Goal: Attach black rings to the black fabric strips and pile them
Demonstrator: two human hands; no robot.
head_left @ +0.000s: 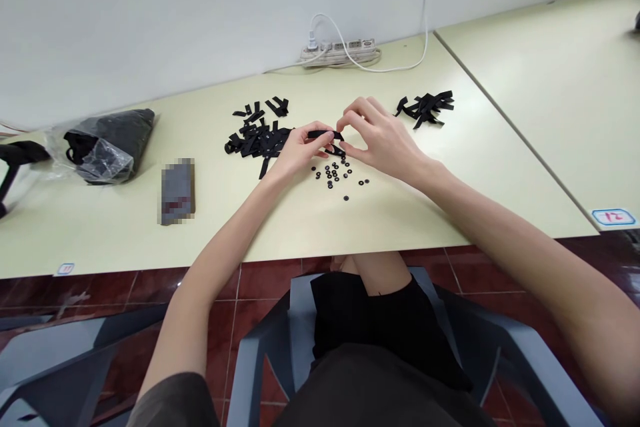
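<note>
My left hand (pixel 303 147) is closed on a short black fabric strip (pixel 320 134), pinching it between thumb and fingers above the table. Beside the strip's right end is my right hand (pixel 373 130), its thumb and index finger apart and curved around that end; whether the tips touch it I cannot tell. Small black ring-like discs (pixel 332 173) lie scattered just below both hands. A heap of black fabric strips (pixel 257 140) is left of my left hand. To the right of my right hand lies a smaller pile of black strips (pixel 429 107).
A white power strip (pixel 340 51) with a plug and white cable sits against the wall. At left are a clear plastic bag (pixel 107 147) with black material inside and a blurred-out grey block (pixel 177 191). The pale table's (pixel 400 227) front edge runs before my lap.
</note>
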